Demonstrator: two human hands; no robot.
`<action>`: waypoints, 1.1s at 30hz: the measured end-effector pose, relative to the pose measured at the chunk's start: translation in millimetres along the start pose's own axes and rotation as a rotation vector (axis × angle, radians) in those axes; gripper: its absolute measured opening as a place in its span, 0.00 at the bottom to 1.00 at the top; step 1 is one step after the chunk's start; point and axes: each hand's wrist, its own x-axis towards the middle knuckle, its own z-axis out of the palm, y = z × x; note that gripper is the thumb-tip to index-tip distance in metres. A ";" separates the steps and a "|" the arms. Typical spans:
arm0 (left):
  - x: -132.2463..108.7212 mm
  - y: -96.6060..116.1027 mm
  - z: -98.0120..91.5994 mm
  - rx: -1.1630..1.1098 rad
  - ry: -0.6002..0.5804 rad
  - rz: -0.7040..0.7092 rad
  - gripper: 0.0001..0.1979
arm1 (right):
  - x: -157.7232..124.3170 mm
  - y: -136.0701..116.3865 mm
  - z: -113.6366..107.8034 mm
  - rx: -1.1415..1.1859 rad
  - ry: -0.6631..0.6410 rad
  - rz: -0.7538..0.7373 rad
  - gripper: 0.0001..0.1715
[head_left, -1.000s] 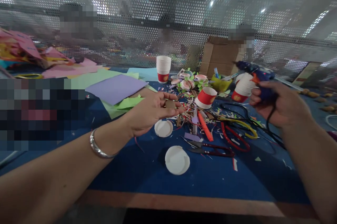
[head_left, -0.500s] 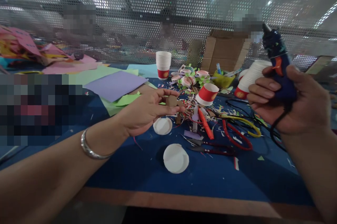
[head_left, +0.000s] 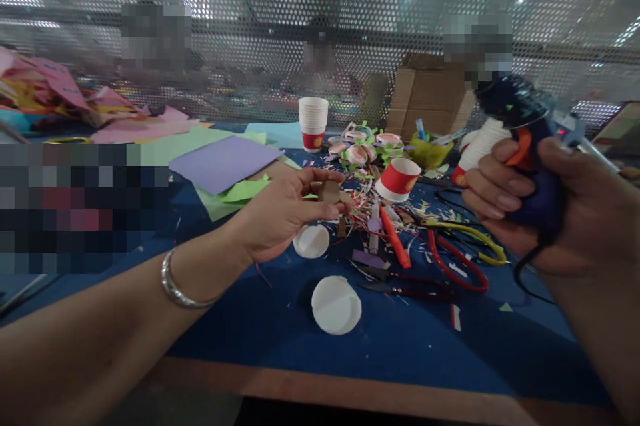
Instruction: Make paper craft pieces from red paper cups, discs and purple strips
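Between its thumb and fingers, my left hand (head_left: 280, 216) pinches a small brown piece of cardboard (head_left: 331, 192) above the scraps. My right hand (head_left: 560, 206) is wrapped round a dark blue hot glue gun (head_left: 537, 166) with an orange trigger, raised at the right; its nozzle end is masked by blurred blocks. Below my left hand lies one shallow white paper cup bottom (head_left: 311, 241), and a second white cup bottom (head_left: 336, 305) is nearer the front edge. A cut red and white paper cup (head_left: 399, 179) sits tilted beyond the cardboard.
Scissors with red and yellow handles (head_left: 457, 259), dark snips (head_left: 400, 283) and an orange-red pen-like tool (head_left: 395, 237) lie among paper scraps. Stacked cups (head_left: 313, 123), decorated paper rounds (head_left: 361, 146) and a cardboard box (head_left: 430, 96) stand behind. Purple paper (head_left: 225, 163) lies left.
The glue gun has tilted and turned in my right hand, its nozzle end shifting left and down. My left hand keeps its pinch on the cardboard. The whole view has shifted slightly.
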 end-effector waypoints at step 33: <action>3.1 -11.7 -0.7 0.374 -0.023 0.252 0.23 | -6.8 42.3 6.1 -1.154 -0.265 -0.110 0.19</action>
